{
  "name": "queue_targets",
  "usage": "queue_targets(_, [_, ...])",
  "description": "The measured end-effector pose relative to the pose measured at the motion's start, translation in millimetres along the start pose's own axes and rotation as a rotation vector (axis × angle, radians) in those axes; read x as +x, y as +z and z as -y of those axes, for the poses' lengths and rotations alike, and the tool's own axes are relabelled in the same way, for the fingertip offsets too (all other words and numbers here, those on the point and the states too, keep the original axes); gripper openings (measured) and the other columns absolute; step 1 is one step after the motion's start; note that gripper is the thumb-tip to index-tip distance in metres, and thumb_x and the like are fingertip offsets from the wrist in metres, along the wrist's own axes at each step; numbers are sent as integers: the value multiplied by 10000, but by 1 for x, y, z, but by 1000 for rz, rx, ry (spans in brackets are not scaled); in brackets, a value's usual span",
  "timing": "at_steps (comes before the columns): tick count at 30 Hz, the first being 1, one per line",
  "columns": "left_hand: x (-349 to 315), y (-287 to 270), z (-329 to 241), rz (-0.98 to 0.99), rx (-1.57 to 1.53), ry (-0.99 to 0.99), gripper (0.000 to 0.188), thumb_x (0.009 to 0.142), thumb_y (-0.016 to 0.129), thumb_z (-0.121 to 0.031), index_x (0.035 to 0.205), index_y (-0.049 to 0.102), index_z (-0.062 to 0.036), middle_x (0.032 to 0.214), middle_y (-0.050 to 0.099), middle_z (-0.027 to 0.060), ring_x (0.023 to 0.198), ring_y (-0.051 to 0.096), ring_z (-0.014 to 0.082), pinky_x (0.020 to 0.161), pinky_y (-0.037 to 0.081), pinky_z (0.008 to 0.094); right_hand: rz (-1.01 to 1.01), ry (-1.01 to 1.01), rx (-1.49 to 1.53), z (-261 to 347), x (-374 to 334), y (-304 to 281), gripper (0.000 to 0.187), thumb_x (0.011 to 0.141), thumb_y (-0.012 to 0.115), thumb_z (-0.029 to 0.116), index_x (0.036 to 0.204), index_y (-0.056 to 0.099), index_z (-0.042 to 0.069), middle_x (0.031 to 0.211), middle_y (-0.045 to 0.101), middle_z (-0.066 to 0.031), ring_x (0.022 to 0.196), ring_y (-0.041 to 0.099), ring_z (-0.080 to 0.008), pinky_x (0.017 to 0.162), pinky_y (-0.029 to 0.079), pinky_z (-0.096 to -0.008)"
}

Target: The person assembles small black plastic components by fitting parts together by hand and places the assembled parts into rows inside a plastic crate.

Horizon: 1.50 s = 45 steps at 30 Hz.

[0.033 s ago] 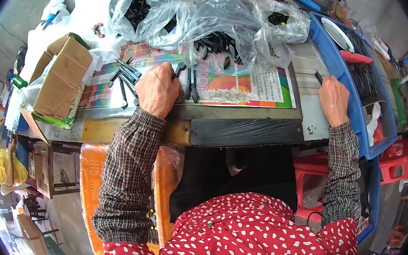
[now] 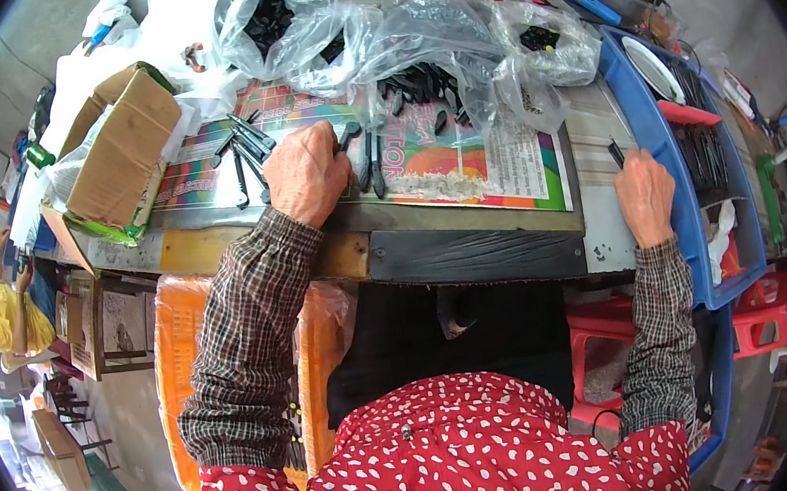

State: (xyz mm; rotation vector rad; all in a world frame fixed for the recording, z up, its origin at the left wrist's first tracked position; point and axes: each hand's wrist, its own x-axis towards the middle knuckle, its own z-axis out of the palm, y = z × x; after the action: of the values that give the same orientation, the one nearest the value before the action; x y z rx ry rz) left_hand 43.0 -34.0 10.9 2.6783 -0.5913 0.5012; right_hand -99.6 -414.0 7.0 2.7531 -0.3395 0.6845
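Note:
My left hand is closed in a fist at the table's near edge, palm down. Its fingertips are hidden, so what it holds cannot be made out. A black part with a rounded end pokes out beside its knuckles. To its left lies a loose pile of slim black tool-like parts, and two more black parts lie side by side to its right. On the right, my right hand is closed around a small dark stick-like piece, whose tip shows above the fingers.
Clear plastic bags of black parts line the back. A cardboard box stands left, a blue crate right. White granules lie on the printed sheet. Below are an orange basket and red stool. A person is far left.

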Motion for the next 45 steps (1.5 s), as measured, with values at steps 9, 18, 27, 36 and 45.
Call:
queue_targets(9, [-7, -8, 13, -28, -38, -62, 137, 694, 604, -148, 756, 625, -28, 692, 636, 142, 679, 633, 310, 632, 487, 388, -20, 82, 179, 26, -4, -29, 105, 800, 579, 83, 819, 542, -14, 804, 598, -190, 736, 601, -381, 625, 467, -459])
queue_targets(18, [39, -10, 39, -127, -471, -95, 159, 768, 555, -21, 903, 585, 58, 696, 649, 114, 546, 629, 149, 509, 499, 267, -78, 25, 574, 71, 4, -39, 135, 780, 622, 70, 879, 557, 5, 801, 611, -162, 734, 603, -351, 625, 452, -420])
queue_targets(27, [114, 18, 44, -194, -267, -82, 242, 709, 585, -103, 925, 663, -27, 857, 656, 184, 850, 633, 345, 771, 490, 418, -251, -100, 722, 101, 9, -35, 220, 723, 647, -33, 924, 560, -16, 789, 608, -148, 669, 622, -289, 588, 481, -363])
queue_targets(36, [142, 47, 38, -69, 38, -105, 158, 781, 613, -168, 882, 692, -75, 888, 656, 195, 867, 639, 348, 762, 504, 427, -130, -43, 853, 100, 7, -28, 187, 730, 634, -34, 903, 561, -31, 777, 594, -141, 643, 608, -272, 571, 477, -346])
queue_targets(45, [158, 67, 46, -85, 192, -88, 190, 790, 548, -165, 886, 668, -52, 924, 644, 192, 876, 631, 349, 760, 500, 437, -103, -50, 874, 99, 6, -31, 204, 715, 639, -47, 899, 553, -29, 756, 586, -136, 634, 604, -254, 560, 473, -336])
